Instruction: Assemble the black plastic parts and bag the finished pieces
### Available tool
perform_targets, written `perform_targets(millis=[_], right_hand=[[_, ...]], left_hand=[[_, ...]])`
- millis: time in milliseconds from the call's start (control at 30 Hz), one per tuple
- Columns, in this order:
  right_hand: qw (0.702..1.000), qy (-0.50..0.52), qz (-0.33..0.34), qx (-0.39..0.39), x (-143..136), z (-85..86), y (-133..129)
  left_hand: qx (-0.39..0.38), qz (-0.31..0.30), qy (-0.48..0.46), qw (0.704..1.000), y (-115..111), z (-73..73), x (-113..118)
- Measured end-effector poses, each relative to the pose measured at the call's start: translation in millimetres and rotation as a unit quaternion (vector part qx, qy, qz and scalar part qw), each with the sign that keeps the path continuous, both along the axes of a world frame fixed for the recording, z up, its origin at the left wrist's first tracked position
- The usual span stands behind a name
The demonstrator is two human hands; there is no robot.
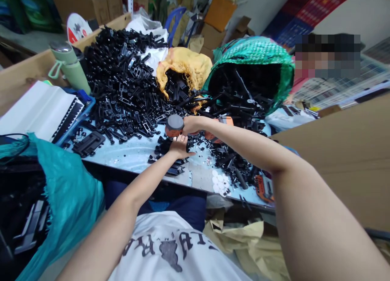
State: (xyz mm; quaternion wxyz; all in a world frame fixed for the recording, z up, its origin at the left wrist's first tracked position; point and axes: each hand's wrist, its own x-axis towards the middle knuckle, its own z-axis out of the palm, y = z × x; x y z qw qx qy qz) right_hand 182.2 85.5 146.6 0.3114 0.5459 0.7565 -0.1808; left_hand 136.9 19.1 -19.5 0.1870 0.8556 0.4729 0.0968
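My right hand (192, 125) is wrapped round an orange and black power tool (174, 125), whose dark round end points up toward the camera. Just below it, my left hand (180, 146) rests at a row of black plastic parts (173, 167) near the table's front edge. Its thumb sticks out to the right, and the other fingers reach up to the tool. Whether they grip a part cannot be made out. Small screws and black pieces lie to the right of my left hand. White round discs (220, 182) sit near the front edge.
A large heap of black parts (122, 81) covers the table's back left. Behind are a yellow sack (190, 65) and a green sack (252, 49). A green bottle (71, 67), papers (36, 108) and a teal sack (70, 183) are left. A person (327, 55) is at the right.
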Motion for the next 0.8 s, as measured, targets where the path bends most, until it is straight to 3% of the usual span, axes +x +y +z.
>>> perform_targets(millis=[233,533,800], right_hand=[[0.998,0.046,0.014,-0.027,-20,12.2,-23],[1.0,0.015,0.004,0.008,-37,14.6,-49],[0.997,0.051,0.018,-0.056,-44,9.1,-67]], left_hand=[[0.006,0.035,-0.019,0.999,-62,-7.4,-29],[0.047,0.016,-0.033,0.998,-65,-7.6,-35],[0.064,0.038,-0.058,0.996,-73,-3.0,-38]])
